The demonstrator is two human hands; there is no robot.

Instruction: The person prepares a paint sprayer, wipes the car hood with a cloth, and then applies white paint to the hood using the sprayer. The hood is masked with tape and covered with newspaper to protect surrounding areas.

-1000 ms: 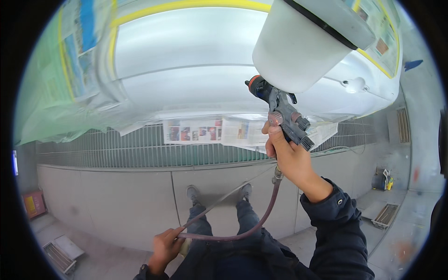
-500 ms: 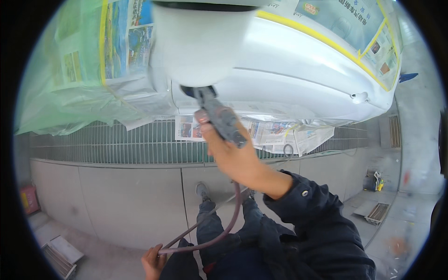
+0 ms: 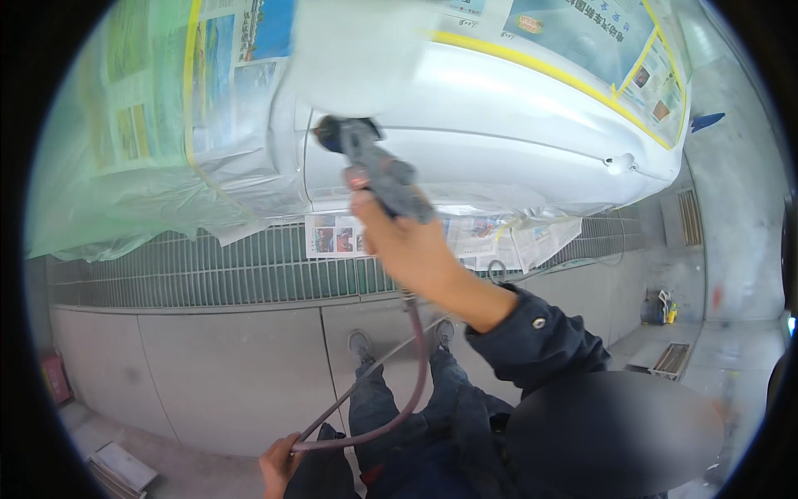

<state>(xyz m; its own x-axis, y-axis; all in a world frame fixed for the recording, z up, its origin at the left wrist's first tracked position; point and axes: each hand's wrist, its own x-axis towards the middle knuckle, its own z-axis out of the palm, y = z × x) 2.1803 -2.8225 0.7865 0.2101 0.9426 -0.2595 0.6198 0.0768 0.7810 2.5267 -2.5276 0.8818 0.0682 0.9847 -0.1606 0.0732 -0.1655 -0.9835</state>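
Observation:
In my right hand (image 3: 416,262) is a grey spray gun (image 3: 378,170), its fingers wrapped round the handle. A large white cup (image 3: 353,62), blurred, sits above the gun's head. The gun is held before a silvery-white car body panel (image 3: 515,162); I cannot tell the exact gap. A mauve hose (image 3: 422,366) hangs from the handle and loops down to my left hand (image 3: 280,461) at the lower left, which is closed round it.
Newspaper (image 3: 573,33) edged with yellow tape (image 3: 532,60) covers the upper panel. Green film (image 3: 91,150) drapes the left side. Floor grating (image 3: 216,270) runs beneath the car. A slatted metal piece (image 3: 669,361) lies right. A dark blurred shape (image 3: 615,437) hides the lower right.
My right hand and the spray gun have moved up and slightly left in the picture. The dark blurred shape has appeared at the lower right. My left hand still holds the hose.

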